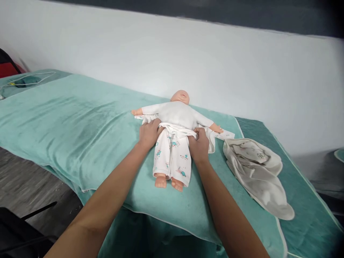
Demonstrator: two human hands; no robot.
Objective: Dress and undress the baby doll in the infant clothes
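A baby doll (177, 111) lies on its back on a green cloth (80, 129), its head toward the wall and both arms spread. White patterned trousers (173, 154) cover its legs, and its bare feet stick out below. My left hand (149, 133) is closed on the waistband at the doll's hip on the left. At the opposite hip, my right hand (199, 145) pinches the waistband between thumb and fingers. Part of a patterned shirt (227, 134) is spread beneath the doll's body and arms.
A crumpled cream-coloured garment (255, 172) lies right of the doll. White wall (161, 53) rises behind the table. At the far left are a cable (40, 73) and a red object (8, 70); a black chair (18, 229) stands at the lower left.
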